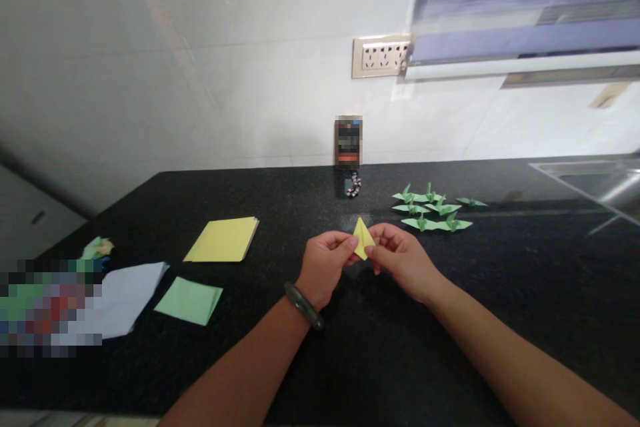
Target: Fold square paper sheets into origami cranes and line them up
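Observation:
A small folded yellow paper [363, 237], pointed at the top, is held up over the black countertop [350, 360] between both hands. My left hand [325, 267] pinches its left edge and wears a dark bangle at the wrist. My right hand [403, 259] pinches its right edge with closed fingers. Just behind the right hand lie several green paper cranes [434, 209] in a cluster.
A stack of yellow paper squares [223, 239] lies to the left, with a green sheet [189, 300] and pale blue sheets [127, 296] nearer the left edge. A small upright device [349, 142] leans on the white wall. A steel sink [595, 183] is at right.

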Motion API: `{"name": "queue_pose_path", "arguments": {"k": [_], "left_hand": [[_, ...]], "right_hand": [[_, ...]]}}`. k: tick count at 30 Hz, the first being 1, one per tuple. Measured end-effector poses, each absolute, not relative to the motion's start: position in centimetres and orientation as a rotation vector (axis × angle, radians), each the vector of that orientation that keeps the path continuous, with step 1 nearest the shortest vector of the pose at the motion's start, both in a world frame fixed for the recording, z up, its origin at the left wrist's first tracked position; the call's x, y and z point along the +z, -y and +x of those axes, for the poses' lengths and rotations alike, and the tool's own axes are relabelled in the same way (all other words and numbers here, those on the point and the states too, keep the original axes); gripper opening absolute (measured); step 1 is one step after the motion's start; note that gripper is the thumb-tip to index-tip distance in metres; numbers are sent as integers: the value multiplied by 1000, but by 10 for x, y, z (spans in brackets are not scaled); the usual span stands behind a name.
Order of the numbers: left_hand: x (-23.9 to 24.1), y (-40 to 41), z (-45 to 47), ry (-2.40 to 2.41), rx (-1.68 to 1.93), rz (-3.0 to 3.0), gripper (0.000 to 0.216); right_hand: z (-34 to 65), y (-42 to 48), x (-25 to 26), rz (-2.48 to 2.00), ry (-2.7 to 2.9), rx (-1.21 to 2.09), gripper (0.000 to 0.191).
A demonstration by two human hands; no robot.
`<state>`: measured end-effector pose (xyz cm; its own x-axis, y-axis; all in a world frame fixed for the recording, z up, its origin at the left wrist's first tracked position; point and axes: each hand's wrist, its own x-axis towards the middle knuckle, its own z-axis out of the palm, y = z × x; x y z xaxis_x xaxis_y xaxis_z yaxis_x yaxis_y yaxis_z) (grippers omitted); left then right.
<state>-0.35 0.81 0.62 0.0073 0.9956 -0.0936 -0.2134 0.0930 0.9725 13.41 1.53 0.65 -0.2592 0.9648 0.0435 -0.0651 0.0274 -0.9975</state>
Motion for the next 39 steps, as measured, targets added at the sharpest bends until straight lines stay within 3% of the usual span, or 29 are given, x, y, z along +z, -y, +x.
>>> {"name": "queue_pose_path", "arguments": {"k": [18,21,31,39], "left_hand": [[10,-5,-2,-1020,1167,1030,28],[11,-5,0,-1017,1171,1060,34],[6,-8,-4,-1097,1212,1074,19],[9,-7,-1,-938,1183,751,12]], "right_hand": [[139,-18,-10,-1193,1595,849,21],[139,-19,-12,-1196,1572,841,23],[138,-16,-8,-1136,1570,931,19],[140,-19,0,-1156,1459,997,24]]}}
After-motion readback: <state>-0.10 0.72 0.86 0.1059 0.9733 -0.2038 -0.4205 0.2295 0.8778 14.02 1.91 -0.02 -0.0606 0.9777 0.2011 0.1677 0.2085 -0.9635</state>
